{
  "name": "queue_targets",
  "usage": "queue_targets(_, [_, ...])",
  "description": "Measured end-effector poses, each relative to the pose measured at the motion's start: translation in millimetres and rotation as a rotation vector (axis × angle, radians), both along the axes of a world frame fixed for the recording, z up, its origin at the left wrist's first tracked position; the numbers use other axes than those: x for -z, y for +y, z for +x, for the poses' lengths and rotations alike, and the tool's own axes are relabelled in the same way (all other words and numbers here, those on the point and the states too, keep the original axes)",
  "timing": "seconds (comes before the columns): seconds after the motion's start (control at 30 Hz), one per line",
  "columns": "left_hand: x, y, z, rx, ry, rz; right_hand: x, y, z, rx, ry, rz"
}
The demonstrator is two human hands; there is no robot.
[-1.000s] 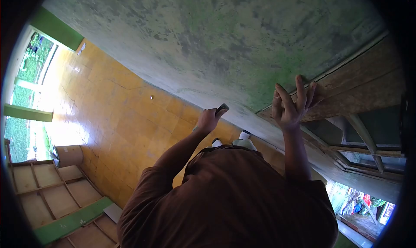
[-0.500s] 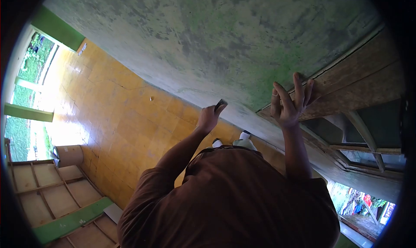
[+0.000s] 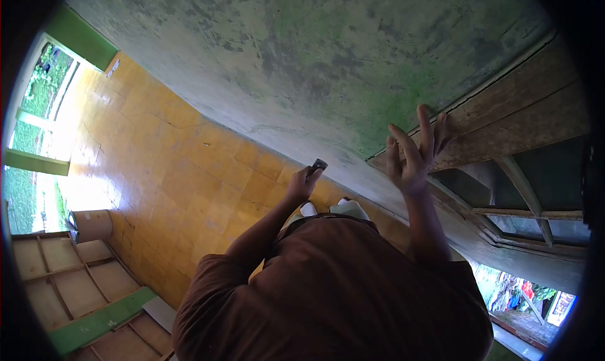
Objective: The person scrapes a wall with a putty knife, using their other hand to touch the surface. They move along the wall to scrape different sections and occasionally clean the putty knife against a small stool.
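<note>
My left hand (image 3: 302, 184) is closed around a small dark, flat-ended tool (image 3: 320, 164). Its end sticks out past my fingers toward the wall; the part inside my grip is hidden. In front stands a wall (image 3: 302, 77) with patchy, worn green and grey paint. My right hand (image 3: 413, 162) is raised with its fingers spread, the fingertips right at the wooden window frame (image 3: 485, 109) where it meets the wall. Nothing shows in that hand.
Yellow floor tiles (image 3: 170, 153) run along the foot of the wall, with my feet (image 3: 309, 208) close to it. A round brown container (image 3: 92, 225) and a wood-framed panel (image 3: 69, 269) stand at left. Glass panes (image 3: 542, 178) sit in the window at right.
My left hand and the tool have moved slightly lower in the view, and the tool is tilted differently. My right hand stays at the frame with fingers spread. The view has shifted a little.
</note>
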State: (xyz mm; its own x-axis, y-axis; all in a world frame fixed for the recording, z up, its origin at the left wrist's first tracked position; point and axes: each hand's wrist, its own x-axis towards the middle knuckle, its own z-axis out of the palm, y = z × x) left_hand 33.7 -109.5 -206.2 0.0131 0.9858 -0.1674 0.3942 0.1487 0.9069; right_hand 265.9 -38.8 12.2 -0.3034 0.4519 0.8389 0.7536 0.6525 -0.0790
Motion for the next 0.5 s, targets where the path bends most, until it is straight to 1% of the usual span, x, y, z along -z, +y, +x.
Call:
queue_targets(0.03, [-6.8,-4.3,-2.0,-0.059,-0.131,-0.060,0.2,-8.8,-4.6,-0.007,-0.004,0.004])
queue_targets(0.07, [-13.1,-6.3,-3.9,-0.119,-0.264,-0.117,1.5,-19.0,-9.2,-0.075,0.041,-0.079])
queue_targets(0.1, [-16.2,-6.4,-6.5,-0.129,-0.271,-0.106,3.5,-26.5,-12.2,-0.146,0.083,-0.160])
queue_targets(0.17, [-22.5,-5.2,-7.0,-0.184,-0.554,-0.128,17.5,-31.3,-13.4,-0.304,0.101,-0.406])
queue_targets(0.23, [-50.8,-4.0,0.5,-0.225,-0.557,-0.057,42.4,-25.9,-11.1,-0.447,0.096,-0.801])
queue_targets(0.27, [-64.7,-3.8,3.0,-0.150,-0.451,0.035,51.5,-26.1,-11.5,-0.465,0.082,-0.794])
queue_targets(0.3, [-77.5,-4.5,5.1,-0.076,-0.339,0.123,59.4,-28.6,-12.9,-0.457,0.151,-1.035])
queue_targets(0.33, [-88.6,-5.4,8.4,-0.091,-0.338,0.135,65.9,-30.7,-12.2,-0.440,0.221,-1.275])
queue_targets(0.37, [-98.3,-6.2,13.0,-0.049,-0.423,0.152,72.3,-33.6,-9.0,-0.454,0.212,-1.267])
queue_targets(0.43, [-114.7,-9.8,24.1,0.049,-0.590,0.177,85.4,-41.8,-0.7,-0.434,0.118,-1.368])
queue_targets(0.5, [-123.7,-14.2,33.7,0.069,-0.626,0.161,98.1,-45.0,4.9,-0.480,0.148,-1.406])
